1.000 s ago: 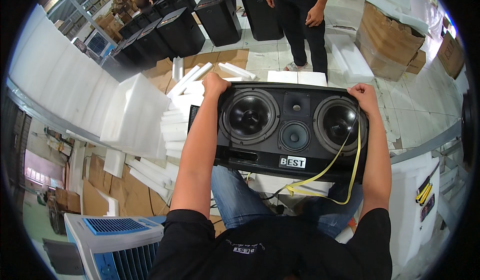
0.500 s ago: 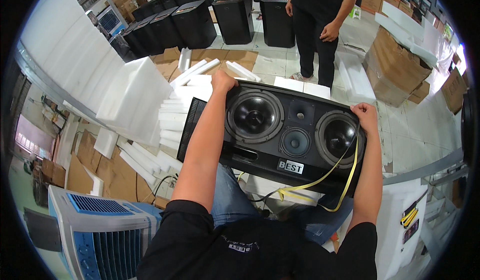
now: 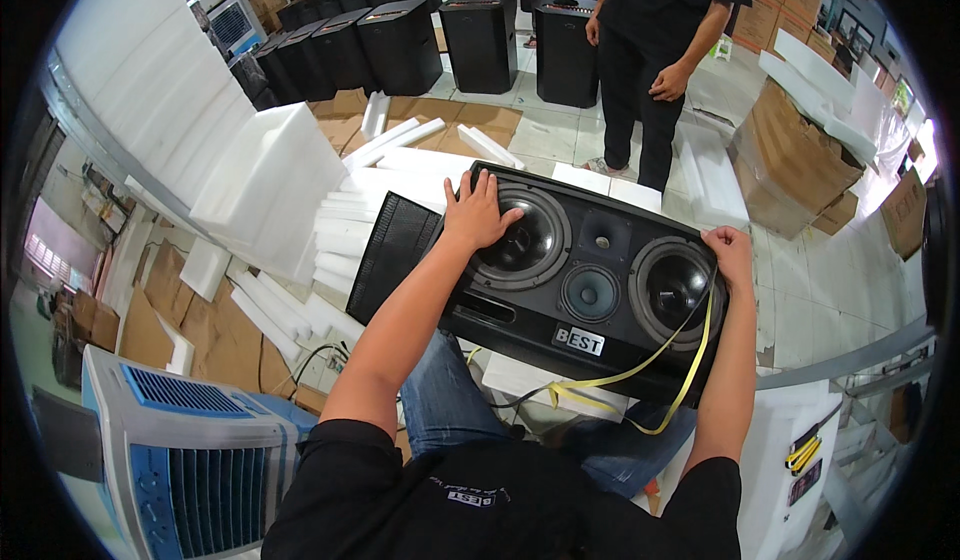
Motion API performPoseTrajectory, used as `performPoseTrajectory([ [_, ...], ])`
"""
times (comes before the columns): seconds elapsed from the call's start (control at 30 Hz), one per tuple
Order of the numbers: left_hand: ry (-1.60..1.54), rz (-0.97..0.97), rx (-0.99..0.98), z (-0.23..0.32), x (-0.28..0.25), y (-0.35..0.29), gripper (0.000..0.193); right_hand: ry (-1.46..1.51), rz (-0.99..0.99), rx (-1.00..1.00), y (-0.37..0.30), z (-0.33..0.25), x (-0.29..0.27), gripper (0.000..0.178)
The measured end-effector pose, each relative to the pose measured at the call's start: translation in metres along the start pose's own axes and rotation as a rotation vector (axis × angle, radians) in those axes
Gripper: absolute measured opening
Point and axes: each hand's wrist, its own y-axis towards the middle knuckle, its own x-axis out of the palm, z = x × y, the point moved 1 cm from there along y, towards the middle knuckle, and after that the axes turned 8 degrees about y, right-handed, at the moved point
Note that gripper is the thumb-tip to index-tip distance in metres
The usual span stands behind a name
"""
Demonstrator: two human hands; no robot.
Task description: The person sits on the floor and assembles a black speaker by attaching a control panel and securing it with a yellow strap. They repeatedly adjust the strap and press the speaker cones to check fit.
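A black speaker cabinet [image 3: 630, 222] lies face up and slightly tilted in front of me, with two large woofers, a smaller driver and a horn. My left hand [image 3: 478, 215] rests with fingers spread on the rim of its left woofer [image 3: 528, 245]. At the far right corner, my right hand [image 3: 731, 255] curls its fingers over the cabinet's edge; its thumb is partly hidden. A yellow strap [image 3: 603, 375], darker toward its upper end, hangs across the right woofer [image 3: 660, 282] and down the near side. A black perforated grille [image 3: 393, 252] sits beside the cabinet's left end.
White foam strips [image 3: 340, 230] and flat cardboard [image 3: 225, 345] cover the floor to the left. An air cooler [image 3: 205, 460] stands near left. Across from me stands a person in black [image 3: 660, 60], before several black speakers [image 3: 480, 45]. A cardboard box [image 3: 790, 155] is far right.
My left hand has let go of the cabinet's far edge and come down onto the left woofer, its fingers spreading. The right hand stays at the far right corner.
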Motion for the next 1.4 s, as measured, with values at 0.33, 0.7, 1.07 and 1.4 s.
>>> performPoseTrajectory([
  [0.33,0.049,-0.035,-0.001,-0.004,-0.018,0.011,0.098,-0.065,-0.005,0.006,-0.001,0.004,-0.003,0.027],
  [0.7,0.001,0.047,0.051,-0.007,-0.009,0.0,0.092,-0.319,0.134,-0.048,-0.003,-0.008,0.001,0.029],
  [1.07,-0.046,0.054,0.042,0.0,-0.013,0.002,0.086,-0.452,0.152,-0.048,-0.001,-0.011,0.007,0.029],
  [1.4,-0.168,0.218,0.196,-0.005,0.015,0.013,0.083,-0.474,0.125,-0.045,-0.003,-0.018,0.011,0.029],
])
